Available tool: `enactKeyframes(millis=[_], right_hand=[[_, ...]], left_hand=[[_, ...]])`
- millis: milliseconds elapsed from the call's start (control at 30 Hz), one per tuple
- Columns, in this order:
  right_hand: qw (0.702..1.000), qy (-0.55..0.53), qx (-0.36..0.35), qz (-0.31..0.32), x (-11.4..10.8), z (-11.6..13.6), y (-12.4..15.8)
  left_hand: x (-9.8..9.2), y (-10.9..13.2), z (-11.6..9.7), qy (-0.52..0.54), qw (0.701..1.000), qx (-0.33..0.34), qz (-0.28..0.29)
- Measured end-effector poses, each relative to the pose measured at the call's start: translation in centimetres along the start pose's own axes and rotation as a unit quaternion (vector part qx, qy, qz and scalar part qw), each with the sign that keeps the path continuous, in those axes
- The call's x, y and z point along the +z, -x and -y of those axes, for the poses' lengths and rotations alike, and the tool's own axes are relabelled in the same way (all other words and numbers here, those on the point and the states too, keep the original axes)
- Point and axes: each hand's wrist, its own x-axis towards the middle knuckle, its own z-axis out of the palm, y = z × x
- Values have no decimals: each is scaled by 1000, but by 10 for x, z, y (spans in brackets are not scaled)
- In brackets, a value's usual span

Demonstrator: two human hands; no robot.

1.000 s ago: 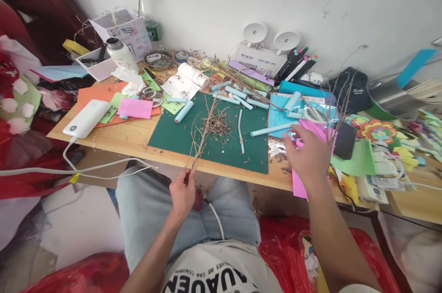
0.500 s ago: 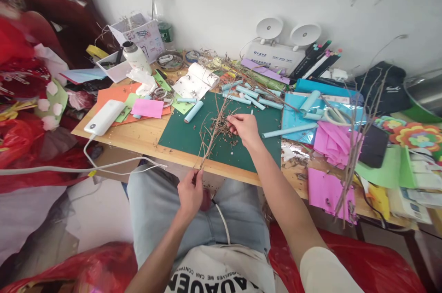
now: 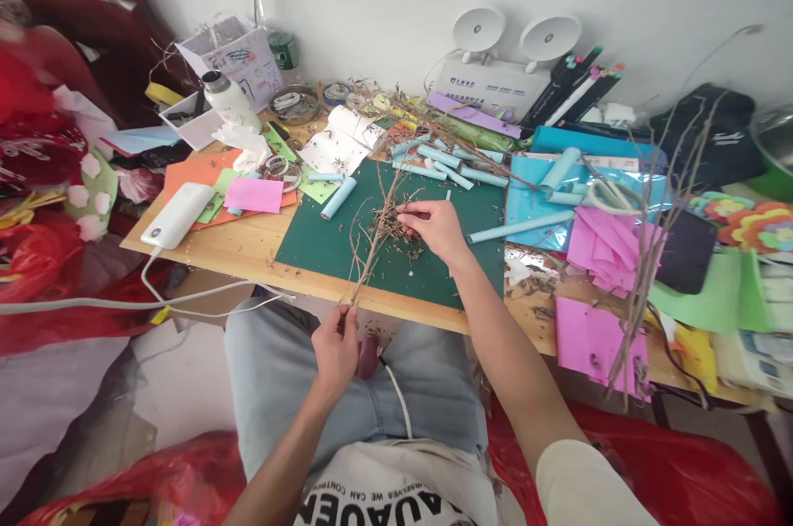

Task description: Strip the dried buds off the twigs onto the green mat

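My left hand (image 3: 335, 347) is closed round the lower end of a dry, many-forked branch (image 3: 373, 249), below the table's front edge. The branch slants up and away over a dark green mat (image 3: 310, 239). Beside its upper twigs, my right hand (image 3: 434, 230) is closed in a pinch; what sits between the fingertips is too small to make out. Brown crumbled plant bits (image 3: 387, 222) lie heaped under the branch and by the right fingertips. Pale blue paper tubes (image 3: 441, 156) are piled at the mat's far side, and another tube (image 3: 339, 198) lies at its left.
A white power bank (image 3: 178, 216) with a cable rests at the table's left. Scissors (image 3: 613, 197) lie on a blue packet at the right, near crumpled pink paper (image 3: 595, 245). More tall dry branches (image 3: 644, 278) stand at the right edge. A white bottle (image 3: 230, 101) stands back left.
The view has shifted slightly. My left hand still grips the branch's lower end, and my right hand remains pinched beside the twigs, moved only a little.
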Motion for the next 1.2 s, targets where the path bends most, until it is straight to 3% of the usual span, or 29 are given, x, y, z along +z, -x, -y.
enactKeyframes(millis=[400,600,800,1033,1200], right_hand=[[972,176,-108,-113,2,-1,8],[940,182,-182,-222,-5,-15,-4],[912,299,-229,-164,-18,-13,-2],[952,220,-195,-84,-4,-8,0],[952,222,-196,-74,0,-10,-2]], left_hand=[[3,-1,1,4,1000,2,-9],[4,0,0,-6,1000,5,-22],[6,-2,1,5,1000,-2,-26],[6,-1,3,-2,1000,6,-26],[4,-3,0,10,1000,5,-22]])
